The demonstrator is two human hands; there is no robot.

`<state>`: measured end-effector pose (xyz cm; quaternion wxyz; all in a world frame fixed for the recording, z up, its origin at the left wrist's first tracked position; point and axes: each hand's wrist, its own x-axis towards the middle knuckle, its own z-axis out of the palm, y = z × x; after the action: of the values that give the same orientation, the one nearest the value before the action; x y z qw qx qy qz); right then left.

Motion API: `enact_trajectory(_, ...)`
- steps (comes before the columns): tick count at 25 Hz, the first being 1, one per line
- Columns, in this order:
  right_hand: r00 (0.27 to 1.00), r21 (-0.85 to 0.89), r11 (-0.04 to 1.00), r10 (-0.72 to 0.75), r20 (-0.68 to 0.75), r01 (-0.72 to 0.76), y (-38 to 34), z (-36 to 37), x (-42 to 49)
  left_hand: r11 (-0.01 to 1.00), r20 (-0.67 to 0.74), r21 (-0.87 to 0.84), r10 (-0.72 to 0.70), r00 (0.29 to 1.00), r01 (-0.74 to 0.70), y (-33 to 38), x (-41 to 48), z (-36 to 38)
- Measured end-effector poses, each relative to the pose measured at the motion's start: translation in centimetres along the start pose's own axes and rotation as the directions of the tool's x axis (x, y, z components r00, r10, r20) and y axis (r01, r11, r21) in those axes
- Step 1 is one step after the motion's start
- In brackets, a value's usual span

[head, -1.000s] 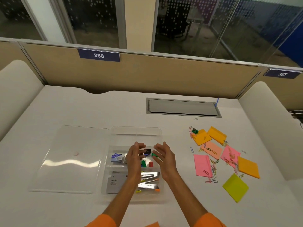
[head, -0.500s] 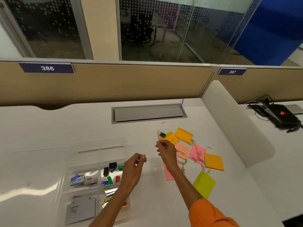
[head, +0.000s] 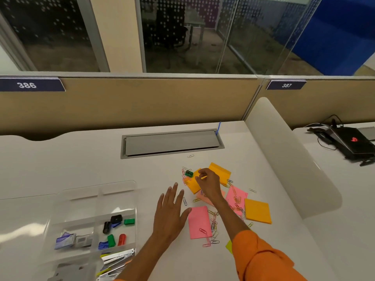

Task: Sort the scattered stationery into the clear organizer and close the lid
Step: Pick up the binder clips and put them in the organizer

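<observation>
One pink pad (head: 198, 222) lengthwise near-to-far

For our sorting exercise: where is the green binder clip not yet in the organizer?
Head view: the green binder clip lies at the left edge of an orange sticky pad, just left of the right hand.

Clear organizer (head: 134, 199): near left on surface (head: 81, 169), top open.
Middle-left cell: staple boxes (head: 73, 240).
Middle-right cell: black, green, red and blue binder clips (head: 115, 230).
Near cell: silver tools (head: 117, 258), lying flat.
Loose to the right: orange pads (head: 257, 212) and pink pads (head: 198, 222), flat. Coloured paper clips (head: 213, 220) are strewn over and between them. One green clip (head: 189, 173) sits at the pile's far-left edge.
</observation>
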<state>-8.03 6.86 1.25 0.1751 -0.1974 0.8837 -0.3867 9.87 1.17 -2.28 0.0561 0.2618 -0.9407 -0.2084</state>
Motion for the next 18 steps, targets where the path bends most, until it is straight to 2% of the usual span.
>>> enact_trajectory(7,0.991,-0.078,0.997,-0.001,0.13,0.011,1.4,1.7,4.0,0.996,-0.025,-0.006,-0.092,0.995,0.092,-0.2,2.5,2.0)
enact_trajectory(14,0.989,-0.119,0.991,-0.041,0.144,0.059,2.5,2.8,5.1,0.995,-0.062,-0.003,-0.098,0.993,0.098,-0.5,2.6,2.8)
enact_trajectory(18,0.994,-0.124,0.99,-0.056,0.096,0.068,2.8,2.7,4.6,0.996,-0.066,0.021,-0.083,0.994,0.085,-0.7,2.5,2.8)
